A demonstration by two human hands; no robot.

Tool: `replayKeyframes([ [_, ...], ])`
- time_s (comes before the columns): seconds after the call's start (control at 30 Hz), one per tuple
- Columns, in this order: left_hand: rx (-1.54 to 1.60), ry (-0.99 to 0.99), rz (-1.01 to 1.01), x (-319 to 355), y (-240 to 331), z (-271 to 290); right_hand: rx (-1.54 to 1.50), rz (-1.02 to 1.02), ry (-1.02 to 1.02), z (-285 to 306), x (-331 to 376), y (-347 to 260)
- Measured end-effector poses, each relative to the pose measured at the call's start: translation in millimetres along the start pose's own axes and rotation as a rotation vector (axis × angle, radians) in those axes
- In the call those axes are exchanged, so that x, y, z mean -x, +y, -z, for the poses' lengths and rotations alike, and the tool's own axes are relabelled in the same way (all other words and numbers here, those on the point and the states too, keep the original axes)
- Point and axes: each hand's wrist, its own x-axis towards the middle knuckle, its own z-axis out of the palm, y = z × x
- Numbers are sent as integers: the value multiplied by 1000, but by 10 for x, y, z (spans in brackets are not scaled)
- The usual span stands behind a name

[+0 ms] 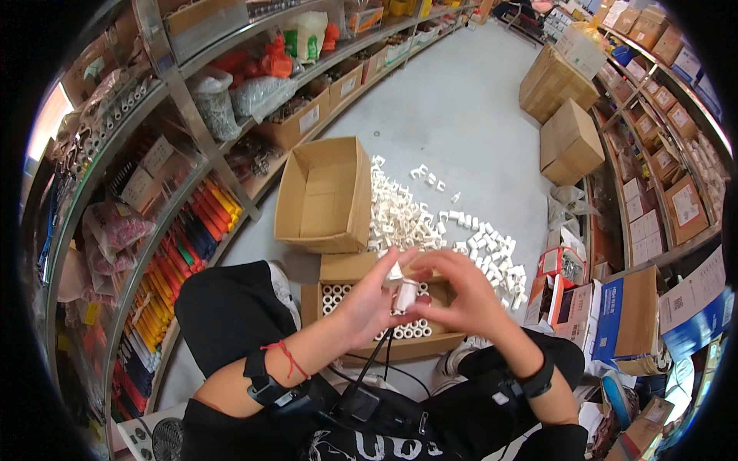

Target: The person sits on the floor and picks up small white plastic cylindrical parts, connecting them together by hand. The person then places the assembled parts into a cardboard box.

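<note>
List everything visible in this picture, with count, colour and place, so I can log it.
White fitting: at least one, white, between the hands
Short tubes: many, white, on end in the near carton
Near carton: one, brown, between the legs
Open carton: one, brown, beyond it
Loose clips: uncounted pile, white, floor
Loose cylinders: many, white, floor, right
Stacked goods: many, mostly yellow, orange, red, left shelves
Boxes: many, mostly brown, right shelves
Large cartons: at least two, brown, floor, right
Wristbands: two, black, wrists
Hands: two, bare, centre
</note>
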Motion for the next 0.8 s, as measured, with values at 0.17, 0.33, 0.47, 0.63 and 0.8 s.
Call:
replayKeyframes([
  [0.17,53,-118,-17,-5,-19,-69,163,32,102,18,174,-106],
  [0.33,44,-140,-40,53,77,-126,47,55,217,60,167,-144],
  [0.47,-101,-88,-136,42,85,-179,-349,-149,176,109,213,-127],
  [0.63,-251,-95,-304,23,59,-260,-1211,-395,187,83,226,-37],
  [0.8,-253,-110,-391,16,59,-279,-1021,-220,146,69,234,-76],
])
